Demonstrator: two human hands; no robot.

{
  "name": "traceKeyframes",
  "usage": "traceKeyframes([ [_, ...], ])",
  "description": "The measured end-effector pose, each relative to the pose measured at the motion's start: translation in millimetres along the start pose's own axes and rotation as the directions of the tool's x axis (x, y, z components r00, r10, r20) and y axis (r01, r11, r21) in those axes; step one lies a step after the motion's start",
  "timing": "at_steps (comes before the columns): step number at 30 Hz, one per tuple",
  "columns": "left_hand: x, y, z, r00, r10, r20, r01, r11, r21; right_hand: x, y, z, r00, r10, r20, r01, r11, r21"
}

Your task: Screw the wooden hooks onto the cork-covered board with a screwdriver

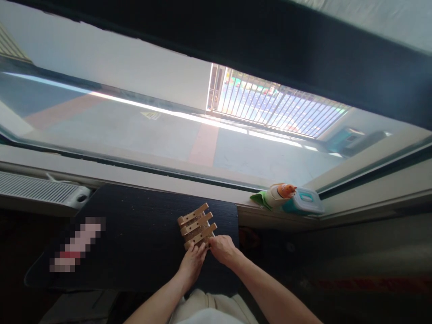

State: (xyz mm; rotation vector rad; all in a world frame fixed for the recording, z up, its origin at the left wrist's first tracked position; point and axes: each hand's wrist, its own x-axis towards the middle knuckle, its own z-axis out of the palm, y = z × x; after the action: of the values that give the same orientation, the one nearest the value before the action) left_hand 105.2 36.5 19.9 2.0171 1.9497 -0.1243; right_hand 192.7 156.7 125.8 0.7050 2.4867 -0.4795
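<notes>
A small wooden slatted piece (197, 226), like a miniature pallet, lies on the dark table near its right end. Its light slats carry dark holes, and rough brownish material shows between them. My left hand (193, 261) grips the near edge, fingers curled onto the wood. At the near right corner, my right hand (222, 248) is closed with its fingers bunched against the piece. Whatever sits inside the right fingers is hidden.
The black table (145, 225) stands against a window ledge (162, 175). A white radiator (43, 189) is at the left. On the ledge at right are an orange-topped bottle (278, 195), a green cloth (261, 199) and a teal lidded box (305, 201). A pixelated patch covers the table's left part.
</notes>
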Motion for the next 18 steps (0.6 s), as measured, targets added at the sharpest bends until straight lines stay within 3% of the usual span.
traceKeyframes([
  [9, 2, -30, 1, 0.981, 0.183, -0.069, -0.185, 0.983, -0.015, 2, -8, 0, 0.985, 0.166, -0.034, -0.165, 0.985, 0.046],
  [14, 4, -34, 5, 0.965, 0.244, -0.096, -0.246, 0.969, -0.010, 4, -15, 7, 0.964, 0.264, -0.029, -0.263, 0.964, 0.052],
  [18, 5, -35, 8, 0.957, 0.265, -0.120, -0.267, 0.964, 0.001, 3, -15, 4, 0.963, 0.269, -0.032, -0.268, 0.963, 0.027],
])
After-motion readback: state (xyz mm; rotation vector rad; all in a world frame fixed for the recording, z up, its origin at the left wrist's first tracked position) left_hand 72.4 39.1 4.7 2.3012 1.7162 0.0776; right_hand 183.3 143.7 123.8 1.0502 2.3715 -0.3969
